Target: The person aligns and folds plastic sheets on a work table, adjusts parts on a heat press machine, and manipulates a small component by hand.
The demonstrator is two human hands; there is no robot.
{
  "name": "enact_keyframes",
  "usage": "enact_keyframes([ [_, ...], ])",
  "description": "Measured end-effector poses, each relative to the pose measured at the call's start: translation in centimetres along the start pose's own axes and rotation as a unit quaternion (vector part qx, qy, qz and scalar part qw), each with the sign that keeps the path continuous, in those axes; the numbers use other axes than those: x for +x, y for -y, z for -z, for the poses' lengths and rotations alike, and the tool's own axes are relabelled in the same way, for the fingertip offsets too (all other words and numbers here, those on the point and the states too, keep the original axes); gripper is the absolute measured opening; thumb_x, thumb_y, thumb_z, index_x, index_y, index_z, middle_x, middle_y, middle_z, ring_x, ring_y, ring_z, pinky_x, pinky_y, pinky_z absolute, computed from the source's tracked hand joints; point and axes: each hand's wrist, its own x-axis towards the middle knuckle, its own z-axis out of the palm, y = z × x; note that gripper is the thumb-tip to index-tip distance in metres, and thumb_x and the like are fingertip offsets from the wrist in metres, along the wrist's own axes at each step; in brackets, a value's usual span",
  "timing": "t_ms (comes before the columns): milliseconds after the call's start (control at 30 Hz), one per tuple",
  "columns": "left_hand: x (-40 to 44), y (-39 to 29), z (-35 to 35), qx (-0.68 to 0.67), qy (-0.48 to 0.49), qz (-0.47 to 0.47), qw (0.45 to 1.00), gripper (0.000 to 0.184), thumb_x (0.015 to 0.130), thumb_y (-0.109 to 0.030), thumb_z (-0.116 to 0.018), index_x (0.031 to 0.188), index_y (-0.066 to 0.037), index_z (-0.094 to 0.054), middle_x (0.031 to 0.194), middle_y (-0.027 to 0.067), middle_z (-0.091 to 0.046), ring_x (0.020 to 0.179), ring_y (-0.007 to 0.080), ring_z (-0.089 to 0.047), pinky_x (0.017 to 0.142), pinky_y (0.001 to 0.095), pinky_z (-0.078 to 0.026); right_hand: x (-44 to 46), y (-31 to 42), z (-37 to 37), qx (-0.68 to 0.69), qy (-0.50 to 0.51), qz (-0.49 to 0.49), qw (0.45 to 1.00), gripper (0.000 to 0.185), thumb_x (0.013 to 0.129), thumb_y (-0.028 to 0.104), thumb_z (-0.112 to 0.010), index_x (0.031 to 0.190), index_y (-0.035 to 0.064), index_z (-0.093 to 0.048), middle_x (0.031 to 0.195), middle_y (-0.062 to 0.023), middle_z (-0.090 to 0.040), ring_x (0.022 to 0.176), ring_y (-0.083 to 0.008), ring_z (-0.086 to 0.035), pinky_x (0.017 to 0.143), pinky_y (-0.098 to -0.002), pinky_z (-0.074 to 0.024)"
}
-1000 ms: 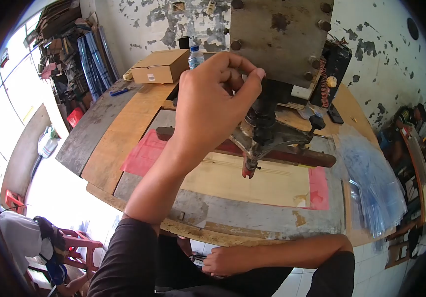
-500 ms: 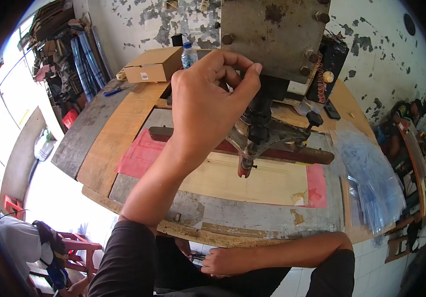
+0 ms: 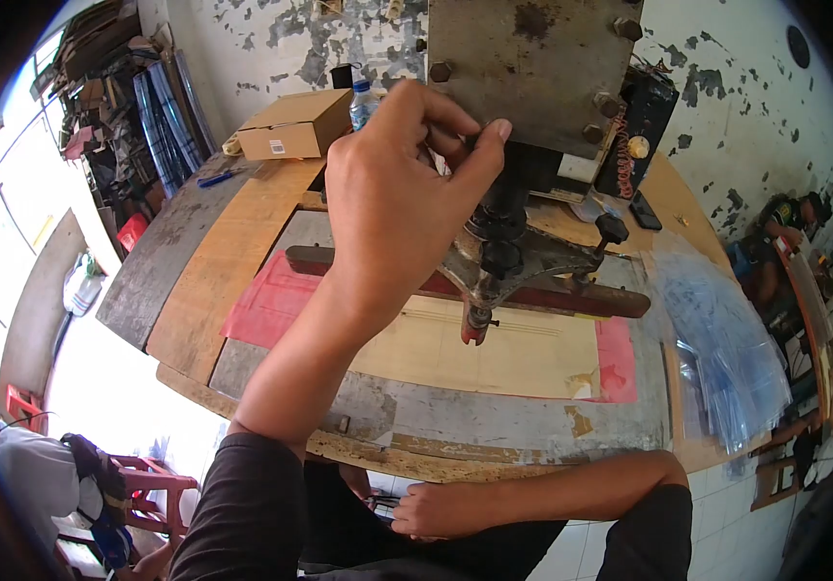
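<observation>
My left hand is raised in front of the press machine's metal plate, thumb and index finger pinched together; anything between them is too small to make out. Behind and below it is a dark clamp frame with a knob, joined to a long red-brown bar. Under the bar lies a cream board over a pink sheet on the grey bed. My right hand rests low by my lap, below the table edge, its fingers curled in and its palm hidden.
Clear plastic sheets spread on the right. A phone lies by a black box. At the back left are a cardboard box, bottle and blue pen. Other people are at the right edge and lower left.
The view has shifted slightly, so the table and machine appear a little further left. My left hand stays raised and pinched. My right hand has barely moved.
</observation>
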Motion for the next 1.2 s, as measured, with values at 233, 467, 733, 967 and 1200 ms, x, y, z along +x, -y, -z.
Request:
enact_keyframes([
  [233, 1.1, -1.0, 1.8, -0.027, 0.045, 0.080, 0.995, 0.044, 0.082, -0.018, -0.090, 0.097, -0.002, -0.052, 0.064, 0.0026, -0.063, 0.053, 0.0087, -0.052, 0.054, 0.0250, -0.043, 0.0, 0.0, 0.2, 0.003, 0.007, -0.002, 1.000, 0.019, 0.094, 0.023, -0.069, 0.100, 0.0062, -0.062, 0.097, -0.0076, -0.066, 0.094, -0.0239, -0.068, 0.087, -0.0387, -0.0525],
  [467, 1.5, -0.6, 2.4, -0.039, 0.105, 0.093, 0.989, 0.040, 0.091, -0.015, -0.085, 0.104, -0.002, -0.049, 0.068, 0.0003, -0.061, 0.060, 0.0011, -0.052, 0.053, 0.0179, -0.038, 0.0, 0.1, 0.3, -0.007, -0.009, 0.007, 1.000, 0.020, 0.094, 0.024, -0.069, 0.101, 0.0069, -0.062, 0.096, -0.0068, -0.066, 0.093, -0.0223, -0.068, 0.084, -0.0376, -0.0529],
  [733, 1.2, -0.9, 2.2, -0.007, 0.083, 0.069, 0.994, 0.033, 0.088, -0.017, -0.078, 0.104, -0.004, -0.052, 0.062, 0.0027, -0.063, 0.051, 0.0146, -0.056, 0.055, 0.0306, -0.044, 0.0, 0.0, 0.4, -0.009, 0.005, 0.006, 1.000, 0.021, 0.095, 0.024, -0.069, 0.103, 0.0063, -0.063, 0.097, -0.0066, -0.066, 0.092, -0.0223, -0.068, 0.084, -0.0375, -0.0530],
  [967, 0.8, -0.8, 1.6, 0.036, 0.056, 0.015, 0.998, 0.035, 0.091, -0.015, -0.082, 0.105, -0.003, -0.051, 0.064, -0.0012, -0.061, 0.051, 0.0004, -0.046, 0.048, 0.0195, -0.032, 0.0, -0.1, 0.1, -0.010, 0.011, -0.001, 1.000, 0.021, 0.095, 0.024, -0.069, 0.104, 0.0065, -0.062, 0.098, -0.0067, -0.066, 0.093, -0.0222, -0.068, 0.084, -0.0369, -0.0532],
  [1200, 0.2, -0.5, 0.6, 0.119, 0.005, -0.039, 0.992, 0.042, 0.083, -0.026, -0.085, 0.104, -0.009, -0.053, 0.057, -0.0025, -0.057, 0.046, 0.0168, -0.057, 0.048, 0.0311, -0.044, 0.0, 0.1, 0.4, -0.023, 0.013, -0.001, 1.000, 0.020, 0.095, 0.024, -0.069, 0.101, 0.0068, -0.061, 0.096, -0.0060, -0.066, 0.093, -0.0227, -0.068, 0.084, -0.0376, -0.0536],
])
